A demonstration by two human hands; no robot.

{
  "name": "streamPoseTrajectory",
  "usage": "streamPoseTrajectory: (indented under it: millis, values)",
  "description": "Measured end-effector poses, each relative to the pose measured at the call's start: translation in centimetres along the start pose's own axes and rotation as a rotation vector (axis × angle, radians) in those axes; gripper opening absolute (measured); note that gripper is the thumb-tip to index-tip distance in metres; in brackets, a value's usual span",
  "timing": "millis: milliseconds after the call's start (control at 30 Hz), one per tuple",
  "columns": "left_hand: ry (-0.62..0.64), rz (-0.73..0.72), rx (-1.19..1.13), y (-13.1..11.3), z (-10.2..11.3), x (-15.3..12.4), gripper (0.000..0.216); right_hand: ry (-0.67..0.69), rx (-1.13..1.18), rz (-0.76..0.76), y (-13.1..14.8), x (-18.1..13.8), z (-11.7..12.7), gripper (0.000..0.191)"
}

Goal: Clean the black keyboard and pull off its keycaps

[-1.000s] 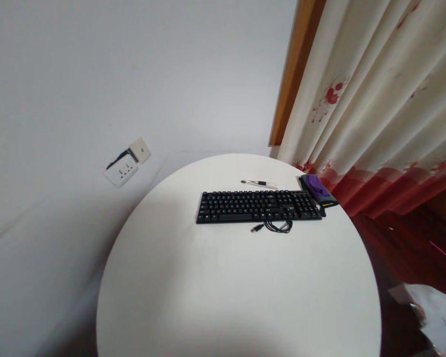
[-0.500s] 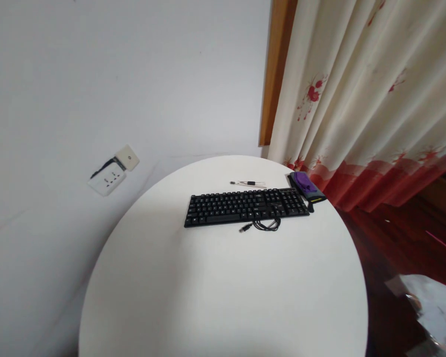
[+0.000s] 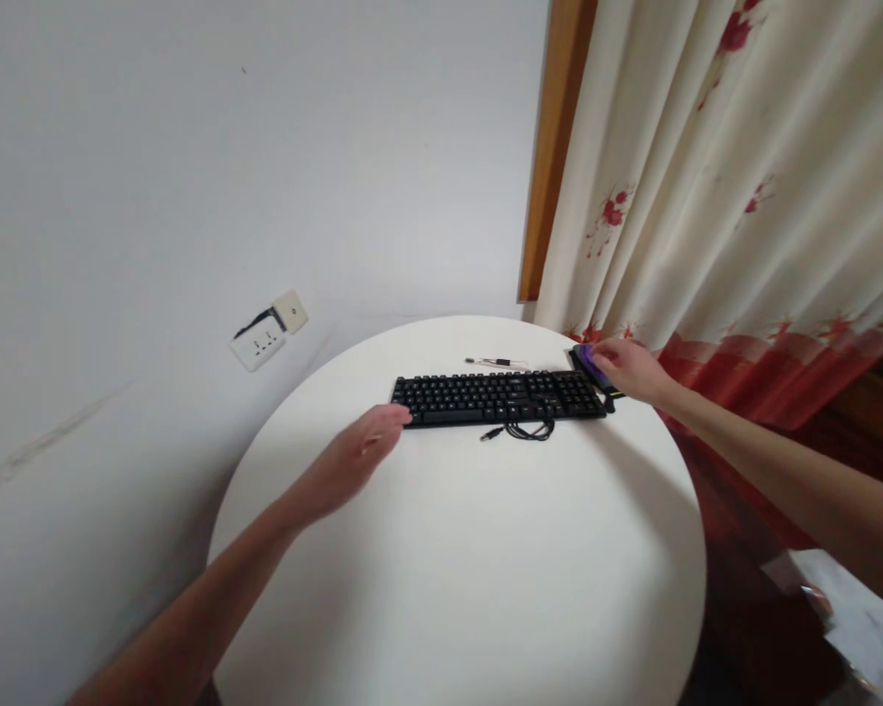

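My left hand reaches in from the lower left, its fingers stretched towards the front left corner of a black computer keyboard. Whether the fingertips touch the keyboard I cannot tell; nothing shows in that hand. At the table's right edge my right hand hovers at a folded purple and grey cloth item, covering part of it. Its fingers look slightly bent and loose, and contact with the cloth is unclear. In front of the keyboard lies its coiled black USB cable, plug to the left.
Behind the keyboard a slim brush-like tool with a black grip lies on the round white table. A wall socket is at the left, a patterned curtain at the right. White plastic wrapping is at lower right.
Both hands have come into view, the left to the keyboard's left corner, the right to the purple and grey item. The camera view has shifted slightly.
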State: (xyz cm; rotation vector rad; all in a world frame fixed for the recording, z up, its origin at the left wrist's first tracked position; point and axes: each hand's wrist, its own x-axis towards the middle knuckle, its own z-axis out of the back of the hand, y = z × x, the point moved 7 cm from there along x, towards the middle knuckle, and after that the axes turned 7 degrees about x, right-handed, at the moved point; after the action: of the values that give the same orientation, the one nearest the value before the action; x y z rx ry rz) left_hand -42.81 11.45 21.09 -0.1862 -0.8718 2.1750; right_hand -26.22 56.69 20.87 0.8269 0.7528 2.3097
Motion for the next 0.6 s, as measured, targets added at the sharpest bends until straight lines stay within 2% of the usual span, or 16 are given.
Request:
streamPoseTrajectory:
  millis: [100, 200, 300, 400, 500, 600]
  values:
    - [-0.16, 0.03, 0.13, 2.3, -1.2, 7.2, 0.049, 0.103, -0.013, 0.061, -0.1, 2.4, -1.3, 0.044]
    - [-0.186, 0.122, 0.171, 5.0, -3.2, 10.3, 0.051, 0.115, -0.004, 0.014, -2.1, 1.8, -3.6, 0.05]
    - [-0.203, 0.163, 0.107, 6.4, -4.1, 11.1, 0.049, 0.065, 0.011, -0.071, -4.3, 0.6, -5.5, 0.05]
    - [-0.208, 0.233, 0.029, 7.1, -4.1, 11.0, 0.045, 0.051, 0.034, -0.124, -4.7, 0.0, -7.1, 0.052]
    - [-0.255, 0.264, 0.036, 8.1, -2.5, 10.1, 0.04, 0.063, 0.049, -0.108, -2.8, -0.7, -9.2, 0.053]
    - [-0.296, 0.309, 0.083, 10.9, 0.2, 7.9, 0.04, 0.081, 0.045, -0.052, 0.1, -2.3, -11.9, 0.055]
